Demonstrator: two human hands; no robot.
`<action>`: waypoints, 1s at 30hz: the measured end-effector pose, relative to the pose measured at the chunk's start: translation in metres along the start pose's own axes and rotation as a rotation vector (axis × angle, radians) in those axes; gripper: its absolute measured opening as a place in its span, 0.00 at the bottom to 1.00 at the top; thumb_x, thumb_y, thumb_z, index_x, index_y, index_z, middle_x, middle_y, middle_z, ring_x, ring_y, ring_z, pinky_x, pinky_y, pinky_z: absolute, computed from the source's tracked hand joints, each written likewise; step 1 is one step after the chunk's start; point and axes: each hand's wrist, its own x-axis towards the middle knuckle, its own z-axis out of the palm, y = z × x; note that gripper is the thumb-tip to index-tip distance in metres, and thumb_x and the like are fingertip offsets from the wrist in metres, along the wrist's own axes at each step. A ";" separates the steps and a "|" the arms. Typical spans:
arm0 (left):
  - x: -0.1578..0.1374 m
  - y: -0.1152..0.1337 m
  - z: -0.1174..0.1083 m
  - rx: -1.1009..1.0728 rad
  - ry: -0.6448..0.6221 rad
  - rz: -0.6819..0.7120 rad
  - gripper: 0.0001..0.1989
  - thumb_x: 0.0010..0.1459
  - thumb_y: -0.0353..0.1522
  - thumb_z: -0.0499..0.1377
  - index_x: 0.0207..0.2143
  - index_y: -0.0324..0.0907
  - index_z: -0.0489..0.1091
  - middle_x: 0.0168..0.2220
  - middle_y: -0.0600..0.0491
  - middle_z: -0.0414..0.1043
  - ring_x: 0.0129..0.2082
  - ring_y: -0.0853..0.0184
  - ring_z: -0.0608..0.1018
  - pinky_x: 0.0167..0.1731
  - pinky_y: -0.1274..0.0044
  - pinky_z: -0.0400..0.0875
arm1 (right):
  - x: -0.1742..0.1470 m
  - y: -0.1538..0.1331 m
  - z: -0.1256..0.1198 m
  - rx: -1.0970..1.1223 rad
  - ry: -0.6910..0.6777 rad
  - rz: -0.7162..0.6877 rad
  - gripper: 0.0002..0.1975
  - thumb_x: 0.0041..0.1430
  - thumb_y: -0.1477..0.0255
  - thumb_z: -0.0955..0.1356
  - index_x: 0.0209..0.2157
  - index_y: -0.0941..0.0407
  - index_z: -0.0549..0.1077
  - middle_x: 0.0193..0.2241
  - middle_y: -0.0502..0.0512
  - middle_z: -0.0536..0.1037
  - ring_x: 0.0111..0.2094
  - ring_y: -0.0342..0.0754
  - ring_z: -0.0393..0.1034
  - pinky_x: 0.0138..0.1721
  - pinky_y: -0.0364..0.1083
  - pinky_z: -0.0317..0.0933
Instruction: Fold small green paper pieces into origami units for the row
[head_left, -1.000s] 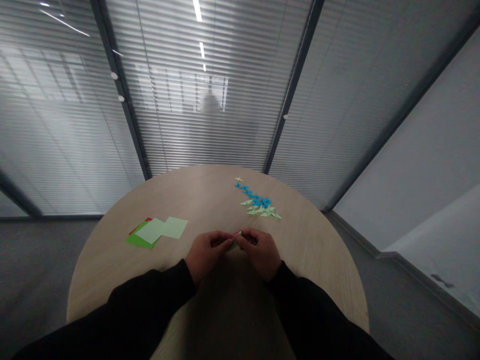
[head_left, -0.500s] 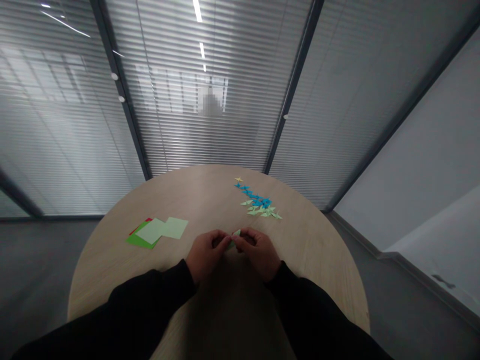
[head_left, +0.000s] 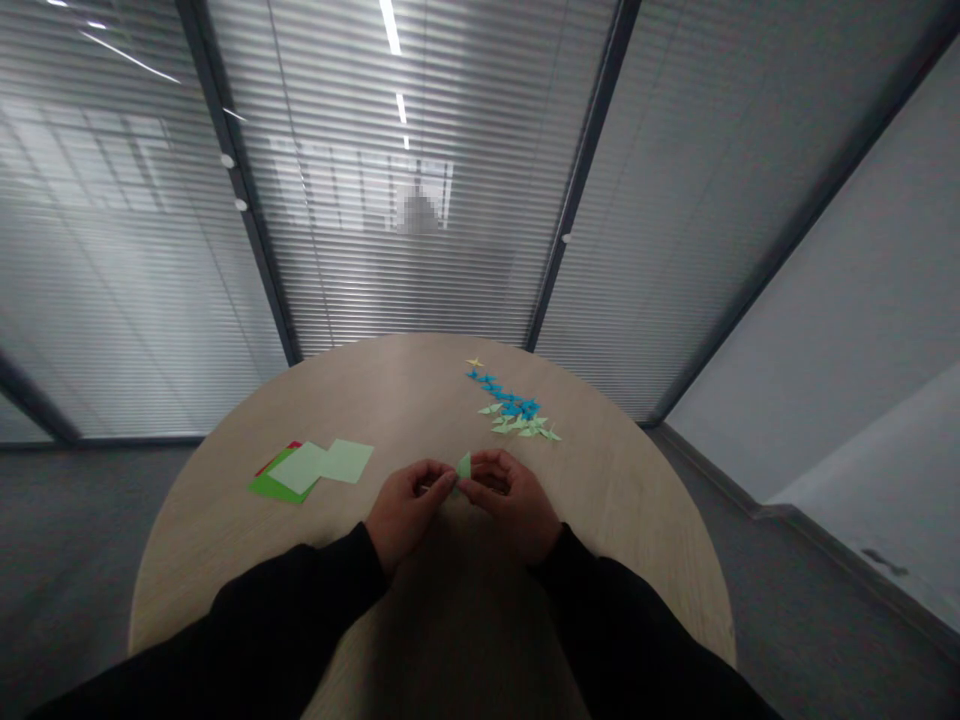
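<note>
Between my two hands is a small folded piece of light green paper (head_left: 464,467), its pointed upper part showing above the fingers. My left hand (head_left: 409,505) pinches it from the left with thumb and fingertips. From the right, my right hand (head_left: 514,498) grips it the same way, fingers curled. The lower part of the paper is hidden by the thumbs. Beyond my right hand lie several light green folded paper cranes (head_left: 525,426), beside several blue ones (head_left: 517,405) and a yellow one (head_left: 474,362).
Left of my hands lie flat paper sheets: two light green squares (head_left: 348,461), a brighter green sheet (head_left: 274,487) and a red one (head_left: 279,458) partly covered. The round wooden table (head_left: 360,380) stands before a glass partition with blinds (head_left: 420,290).
The folded paper has turned a little, so its point now stands more upright between the fingers. My thumbs have shifted slightly; the paper stays in both hands.
</note>
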 end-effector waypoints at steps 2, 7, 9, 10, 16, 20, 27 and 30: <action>0.000 -0.001 0.001 -0.023 0.008 -0.004 0.20 0.53 0.46 0.60 0.34 0.37 0.73 0.26 0.52 0.73 0.24 0.68 0.71 0.25 0.78 0.62 | 0.000 0.001 0.000 -0.009 0.025 0.003 0.16 0.47 0.65 0.74 0.35 0.56 0.69 0.29 0.51 0.76 0.30 0.45 0.71 0.33 0.44 0.64; -0.001 -0.001 0.001 -0.033 -0.040 0.004 0.20 0.52 0.45 0.61 0.39 0.37 0.74 0.33 0.49 0.76 0.27 0.68 0.73 0.28 0.77 0.64 | 0.000 0.002 0.000 -0.060 0.019 -0.039 0.10 0.49 0.66 0.72 0.31 0.57 0.72 0.26 0.50 0.76 0.27 0.43 0.70 0.31 0.43 0.64; -0.001 0.001 0.001 -0.029 -0.024 -0.003 0.20 0.52 0.45 0.62 0.37 0.37 0.74 0.33 0.49 0.76 0.27 0.67 0.74 0.28 0.77 0.65 | 0.000 0.002 0.000 -0.086 0.027 -0.042 0.10 0.49 0.66 0.72 0.32 0.57 0.72 0.26 0.50 0.76 0.28 0.44 0.71 0.31 0.43 0.64; -0.001 0.001 0.001 -0.027 -0.016 -0.006 0.20 0.52 0.45 0.62 0.37 0.37 0.74 0.33 0.49 0.76 0.27 0.67 0.74 0.28 0.77 0.65 | -0.001 0.002 0.000 -0.103 0.038 -0.048 0.10 0.50 0.66 0.72 0.32 0.57 0.73 0.27 0.51 0.77 0.28 0.45 0.72 0.32 0.44 0.65; -0.001 0.003 0.002 -0.029 -0.001 -0.019 0.19 0.50 0.46 0.62 0.33 0.37 0.75 0.29 0.51 0.76 0.26 0.67 0.74 0.28 0.77 0.65 | -0.004 -0.004 0.003 -0.256 0.115 -0.072 0.12 0.52 0.62 0.71 0.29 0.58 0.75 0.26 0.54 0.78 0.29 0.47 0.72 0.32 0.44 0.64; -0.001 0.002 0.003 -0.043 0.019 -0.022 0.20 0.49 0.46 0.63 0.32 0.38 0.75 0.29 0.50 0.76 0.27 0.67 0.74 0.28 0.77 0.65 | -0.006 -0.005 0.004 -0.314 0.138 -0.077 0.13 0.53 0.61 0.71 0.28 0.58 0.76 0.25 0.53 0.78 0.27 0.46 0.71 0.30 0.43 0.63; -0.002 0.003 0.004 -0.050 -0.027 -0.024 0.19 0.51 0.45 0.63 0.34 0.38 0.76 0.31 0.50 0.78 0.27 0.66 0.75 0.28 0.76 0.66 | -0.010 -0.010 0.011 -0.498 0.238 -0.156 0.09 0.53 0.65 0.69 0.25 0.57 0.74 0.22 0.52 0.76 0.24 0.45 0.69 0.26 0.43 0.60; -0.002 0.002 0.005 -0.044 -0.017 -0.001 0.18 0.51 0.45 0.62 0.35 0.39 0.77 0.33 0.49 0.79 0.31 0.63 0.78 0.32 0.74 0.69 | -0.013 -0.013 0.015 -0.637 0.313 -0.212 0.07 0.53 0.68 0.69 0.25 0.56 0.74 0.23 0.53 0.77 0.24 0.46 0.69 0.28 0.44 0.61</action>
